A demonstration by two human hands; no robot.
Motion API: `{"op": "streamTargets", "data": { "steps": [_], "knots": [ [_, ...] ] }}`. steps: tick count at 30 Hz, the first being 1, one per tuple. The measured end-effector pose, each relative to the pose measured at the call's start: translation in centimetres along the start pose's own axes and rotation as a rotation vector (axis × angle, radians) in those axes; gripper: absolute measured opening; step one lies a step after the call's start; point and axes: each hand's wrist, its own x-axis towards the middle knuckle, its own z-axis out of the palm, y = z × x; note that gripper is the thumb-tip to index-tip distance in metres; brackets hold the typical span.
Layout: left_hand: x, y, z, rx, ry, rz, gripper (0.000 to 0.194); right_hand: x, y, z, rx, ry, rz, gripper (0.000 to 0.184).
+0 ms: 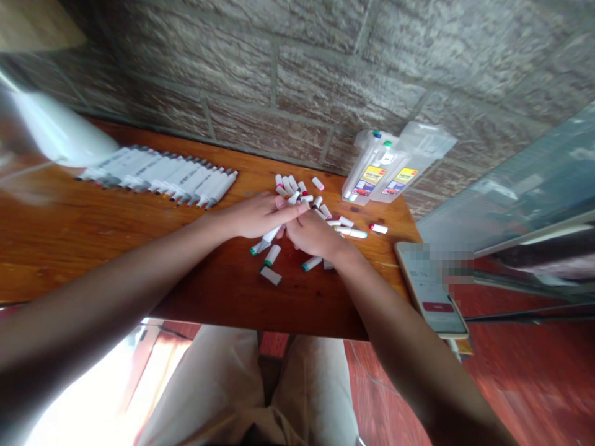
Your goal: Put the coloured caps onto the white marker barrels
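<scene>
– Stone-block wall [316,80] behind, varnished wooden table [93,229] below. And the hands?

– Together over the table, overlapping. Left hand [260,214] folded around a white marker [271,237], fingers closed with no gap to be seen, thumb laid across the right hand [312,232]. Right hand close against the same marker; cannot tell whether gripping or merely steadying.

– Green end of the marker poking out on the near side of the grip, then. How far along, by the look of things?

– Partway, at a guess. Well to the left of the grip, a long row of markers [158,176], laid side by side, seemingly without coloured-end caps; too small to be sure. Probably the portion already dealt with.

– And left over?

– Around the grip, plenty: loose caps [273,256] scattered beyond, to the right and just on the near side, not gathered or lined up. Also a blue-ended piece [352,233], lying right of the grip, apart from the row.

– Farther right?

– Near the wall, beyond the grip, a clear plastic case [365,179], with green and blue ends [387,144] showing near the top. Cannot tell how many inside. Rightmost, at the table's edge, a phone [430,291].
</scene>
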Motion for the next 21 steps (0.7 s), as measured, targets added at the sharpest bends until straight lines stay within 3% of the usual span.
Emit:
{"op": "streamTargets", "data": {
  "steps": [15,21],
  "knots": [
    [0.09,0.03,0.2,0.006,0.021,-0.047,0.077,0.21,0.35,0.12,-0.021,0.009,-0.034,0.065],
    [0.1,-0.3,0.08,-0.002,0.013,0.035,0.079,0.14,0.43,0.22,-0.004,0.021,-0.02,0.065]
  ]
}}
